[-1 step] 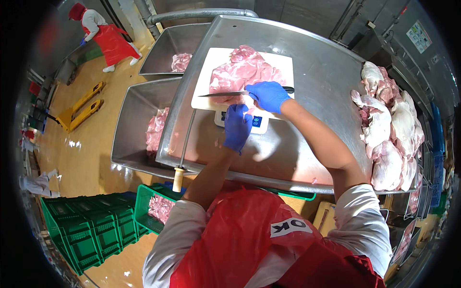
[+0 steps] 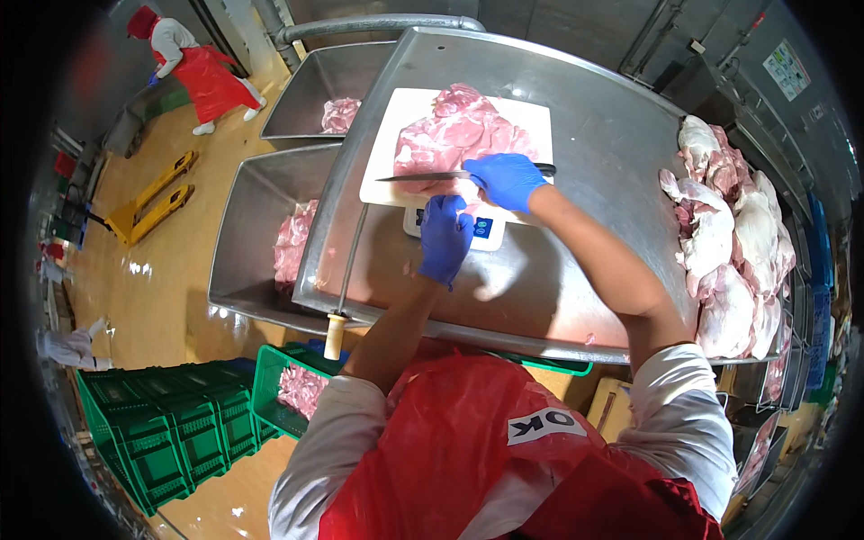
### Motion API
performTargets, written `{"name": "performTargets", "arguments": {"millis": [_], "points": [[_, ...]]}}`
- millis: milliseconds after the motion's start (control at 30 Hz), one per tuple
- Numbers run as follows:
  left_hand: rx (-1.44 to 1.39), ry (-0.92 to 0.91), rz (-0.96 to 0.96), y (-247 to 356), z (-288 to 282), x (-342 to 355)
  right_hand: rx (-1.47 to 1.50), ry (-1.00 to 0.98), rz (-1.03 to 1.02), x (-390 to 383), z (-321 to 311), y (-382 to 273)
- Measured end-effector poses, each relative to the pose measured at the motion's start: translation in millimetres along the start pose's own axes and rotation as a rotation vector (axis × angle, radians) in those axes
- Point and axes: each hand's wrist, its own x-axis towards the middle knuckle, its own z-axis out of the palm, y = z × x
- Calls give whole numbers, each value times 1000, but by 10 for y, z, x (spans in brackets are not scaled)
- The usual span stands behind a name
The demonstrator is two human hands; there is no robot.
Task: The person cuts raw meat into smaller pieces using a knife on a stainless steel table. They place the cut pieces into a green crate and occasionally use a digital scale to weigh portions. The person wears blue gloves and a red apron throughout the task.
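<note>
A large slab of raw pink meat (image 2: 463, 135) lies on a white cutting board (image 2: 382, 184) on the steel table. My right hand (image 2: 508, 182), in a blue glove, is closed round the black handle of a knife (image 2: 418, 176). Its long blade points left across the near part of the meat. My left hand (image 2: 446, 238), also gloved in blue, has its fingers curled in a pinch on the meat's near edge, partly hiding what they grip. Under the board's near edge sits a white digital scale (image 2: 487, 236), partly covered by my left hand.
Several big raw cuts (image 2: 733, 225) are heaped at the table's right end. A sharpening steel (image 2: 335, 337) with a wooden handle lies by the left edge. Steel bins (image 2: 241, 225) holding meat and green crates (image 2: 171, 441) stand left; beyond are a yellow pallet jack (image 2: 135, 216) and a person.
</note>
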Motion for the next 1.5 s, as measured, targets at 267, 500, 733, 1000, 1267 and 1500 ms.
{"name": "performTargets", "arguments": {"millis": [267, 500, 733, 1000, 1267, 1500], "points": [[-71, 1, -119, -361, -852, 236, -237, -350, 186, -969, -500, 619], [-336, -34, -289, -567, -1010, 255, 51, 102, 178, -705, -144, -81], [-163, -16, -194, -549, -1070, 561, 136, 142, 273, 483, 180, -718], [-184, -11, -89, -757, -1082, 696, 61, -145, 246, -491, 227, -346], [-579, -18, -615, -1435, -1626, 994, 122, -200, 300, -658, -471, -578], [-503, 15, -418, -1146, -1172, 976, 241, 43, 294, 788, 49, -806]]}}
